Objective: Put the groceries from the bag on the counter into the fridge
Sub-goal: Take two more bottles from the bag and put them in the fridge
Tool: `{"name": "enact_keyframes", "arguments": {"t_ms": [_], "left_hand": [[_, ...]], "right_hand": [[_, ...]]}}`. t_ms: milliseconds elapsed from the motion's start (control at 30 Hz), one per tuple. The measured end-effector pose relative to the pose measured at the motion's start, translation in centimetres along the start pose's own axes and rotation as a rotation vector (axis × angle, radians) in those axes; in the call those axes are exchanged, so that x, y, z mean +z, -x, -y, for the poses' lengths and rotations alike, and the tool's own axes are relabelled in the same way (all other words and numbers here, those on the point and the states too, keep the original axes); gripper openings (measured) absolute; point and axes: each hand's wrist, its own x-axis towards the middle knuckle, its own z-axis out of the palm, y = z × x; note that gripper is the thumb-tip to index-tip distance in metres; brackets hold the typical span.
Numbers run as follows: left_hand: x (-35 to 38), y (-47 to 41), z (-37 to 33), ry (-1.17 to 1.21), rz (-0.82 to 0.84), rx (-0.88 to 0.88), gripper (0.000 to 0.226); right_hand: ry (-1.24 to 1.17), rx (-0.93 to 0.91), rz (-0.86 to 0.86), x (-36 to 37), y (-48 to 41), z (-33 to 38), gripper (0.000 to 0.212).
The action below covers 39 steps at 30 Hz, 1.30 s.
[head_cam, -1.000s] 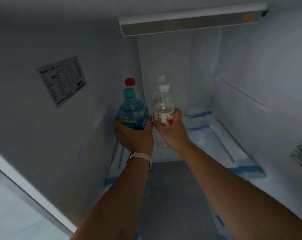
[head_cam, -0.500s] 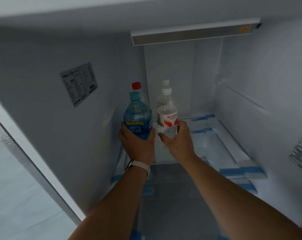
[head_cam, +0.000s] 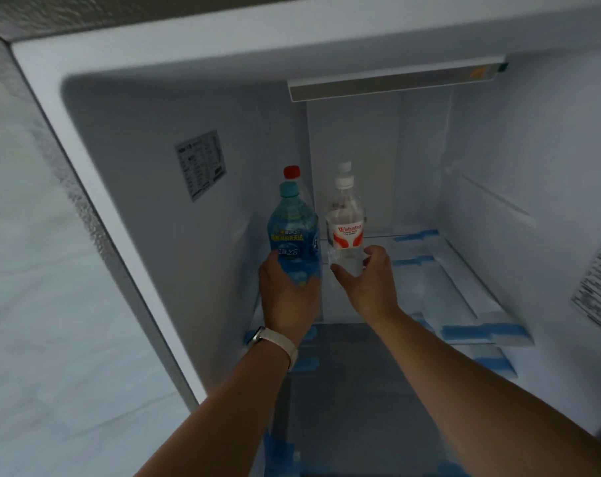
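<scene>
Both my arms reach into the open fridge. My left hand (head_cam: 287, 297) is wrapped around the lower part of a blue bottle (head_cam: 294, 232) with a teal cap, upright at the back left of the glass shelf (head_cam: 440, 284). My right hand (head_cam: 366, 282) grips the base of a clear water bottle (head_cam: 346, 223) with a white cap and a red-and-white label, upright just right of the blue one. Behind the blue bottle a red cap (head_cam: 291, 172) of another bottle shows, and a second white cap (head_cam: 344, 166) shows behind the clear one.
The fridge's left wall carries a label sticker (head_cam: 201, 165); another sticker (head_cam: 598, 287) is on the right wall. A light bar (head_cam: 392, 84) runs across the top. Blue tape strips (head_cam: 481, 330) hold the shelf edges. The shelf's right half holds nothing.
The view has pulled back, showing more of the fridge frame. Both hands have slid lower on their bottles, and the bottles stand further back on the shelf.
</scene>
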Motion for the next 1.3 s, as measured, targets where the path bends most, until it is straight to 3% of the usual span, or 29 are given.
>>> {"name": "enact_keyframes", "arguments": {"t_ms": [167, 367, 767, 1067, 1233, 1300], "left_hand": [[-2.5, 3.4, -1.6, -0.342, 0.115, 0.168, 0.06], [-4.6, 5.7, -1.6, -0.695, 0.21, 0.305, 0.064], [-9.0, 10.6, -3.2, -0.927, 0.425, 0.362, 0.053], [-13.2, 15.6, -3.0, -0.993, 0.425, 0.436, 0.045], [-20.0, 19.6, -1.9, -1.058, 0.389, 0.338, 0.048], [-23.5, 21.5, -1.1, -1.081, 0.36, 0.276, 0.05]], "right_hand": [[0.135, -0.078, 0.038, -2.1, 1.9, 0.3, 0.048], [0.509, -0.339, 0.185, -5.3, 4.5, 1.7, 0.04], [0.752, -0.499, 0.469, -8.6, 10.6, 2.7, 0.053], [0.753, -0.585, 0.552, -9.1, 16.0, 4.8, 0.051], [0.722, -0.676, 0.663, -6.6, 20.8, 7.8, 0.062], [0.716, -0.717, 0.71, -4.9, 23.1, 9.2, 0.058]]}}
